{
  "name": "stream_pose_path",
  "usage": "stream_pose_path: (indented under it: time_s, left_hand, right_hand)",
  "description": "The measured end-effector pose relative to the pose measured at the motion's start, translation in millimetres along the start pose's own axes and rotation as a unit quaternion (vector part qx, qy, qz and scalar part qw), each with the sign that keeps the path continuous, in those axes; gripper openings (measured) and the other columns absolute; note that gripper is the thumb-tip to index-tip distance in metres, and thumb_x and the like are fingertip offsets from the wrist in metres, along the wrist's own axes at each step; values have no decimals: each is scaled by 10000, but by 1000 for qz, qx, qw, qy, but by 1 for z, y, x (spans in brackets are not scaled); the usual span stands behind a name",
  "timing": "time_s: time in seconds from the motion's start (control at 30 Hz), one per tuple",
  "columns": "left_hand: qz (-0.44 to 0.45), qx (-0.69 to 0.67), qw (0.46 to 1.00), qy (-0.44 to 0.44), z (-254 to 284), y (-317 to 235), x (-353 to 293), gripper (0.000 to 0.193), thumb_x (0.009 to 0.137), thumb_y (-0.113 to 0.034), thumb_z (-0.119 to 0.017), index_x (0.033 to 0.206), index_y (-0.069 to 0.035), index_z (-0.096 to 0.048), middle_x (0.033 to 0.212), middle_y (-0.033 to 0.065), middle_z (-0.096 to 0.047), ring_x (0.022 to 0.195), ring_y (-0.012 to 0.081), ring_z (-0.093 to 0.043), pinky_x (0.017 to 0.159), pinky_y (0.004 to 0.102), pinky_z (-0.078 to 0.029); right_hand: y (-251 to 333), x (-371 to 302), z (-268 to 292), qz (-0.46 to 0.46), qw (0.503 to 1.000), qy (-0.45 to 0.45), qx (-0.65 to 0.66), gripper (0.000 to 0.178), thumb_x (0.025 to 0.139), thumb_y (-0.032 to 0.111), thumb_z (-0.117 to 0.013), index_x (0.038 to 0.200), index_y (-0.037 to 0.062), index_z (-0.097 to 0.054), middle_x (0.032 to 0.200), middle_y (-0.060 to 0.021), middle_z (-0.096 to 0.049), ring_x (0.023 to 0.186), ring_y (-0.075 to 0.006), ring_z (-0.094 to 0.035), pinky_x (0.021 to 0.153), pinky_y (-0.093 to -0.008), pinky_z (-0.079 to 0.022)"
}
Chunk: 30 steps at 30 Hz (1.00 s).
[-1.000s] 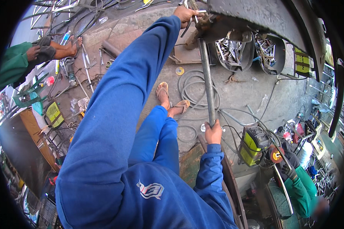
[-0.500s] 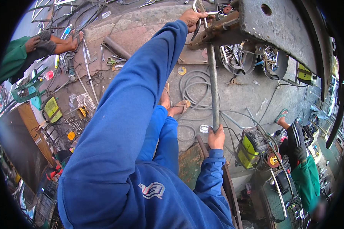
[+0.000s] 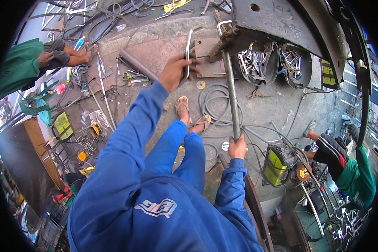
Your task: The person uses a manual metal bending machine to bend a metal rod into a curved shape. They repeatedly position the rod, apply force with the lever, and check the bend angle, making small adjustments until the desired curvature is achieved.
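My left hand (image 3: 176, 72) is closed around a bent silver metal rod (image 3: 188, 44), its fingers slightly blurred. The rod's top end turns off to the right and its lower end curves below my hand. My right hand (image 3: 237, 148) grips the near end of a long grey metal pipe (image 3: 231, 90). That pipe runs away from me to a rusty metal fixture (image 3: 222, 44) beneath a large dark steel plate (image 3: 285, 25). Another silver U-shaped bar (image 3: 223, 22) shows at the fixture's far side.
Cut-open containers of metal pieces (image 3: 256, 63) stand beyond the pipe. A coiled grey hose (image 3: 216, 98) and a yellow-green machine (image 3: 277, 164) lie on the floor. Scissors (image 3: 128, 76) and a thick pipe (image 3: 136, 65) are at left. Green-sleeved people sit at left (image 3: 25, 63) and right (image 3: 357, 180).
My left hand has come back from the fixture toward me, bringing the bent rod with it. My right hand stays on the pipe. The person at right has raised an arm.
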<state>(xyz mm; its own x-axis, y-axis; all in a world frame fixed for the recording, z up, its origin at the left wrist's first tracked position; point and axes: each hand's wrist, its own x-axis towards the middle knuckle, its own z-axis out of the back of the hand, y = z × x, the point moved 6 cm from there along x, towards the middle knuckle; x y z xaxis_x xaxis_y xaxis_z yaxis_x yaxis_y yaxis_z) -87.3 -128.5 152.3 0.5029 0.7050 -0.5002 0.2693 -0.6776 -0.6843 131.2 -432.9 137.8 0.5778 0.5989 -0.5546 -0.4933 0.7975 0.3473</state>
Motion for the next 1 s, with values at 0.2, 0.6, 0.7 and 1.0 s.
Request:
stream_pose_path:
  time_s: [0.2,0.6,0.7,1.0]
  left_hand:
    - [22,10,999,41,-36,19,-64,393,919,-55,-387,1304,22,-396,1196,182,-571,989,238,-615,749,321,-526]
    - [-26,48,998,28,-63,23,-76,322,930,-26,-449,1252,-6,-455,1176,140,-585,1072,240,-595,894,344,-498]
    - [-18,52,997,45,-68,22,-80,367,938,-53,-430,1302,-7,-419,1218,154,-559,1123,260,-566,931,368,-476]
    - [-20,46,998,49,-71,17,-80,380,934,-92,-439,1302,-1,-419,1222,159,-560,1122,268,-563,937,380,-467]
  right_hand:
    - [-2,-1,1,53,998,-38,0,318,794,191,-630,960,-38,-484,856,-311,-606,837,-484,-571,722,-510,-437]
    - [-13,3,-3,37,999,13,11,374,784,219,-623,1039,-15,-482,938,-311,-597,904,-486,-556,764,-499,-436]
    - [-11,4,-4,61,998,2,5,326,791,197,-627,975,-11,-457,888,-311,-599,870,-492,-560,735,-521,-435]
    - [-8,4,-3,65,998,2,17,349,792,196,-618,1025,-16,-469,880,-313,-607,869,-491,-566,746,-522,-438]
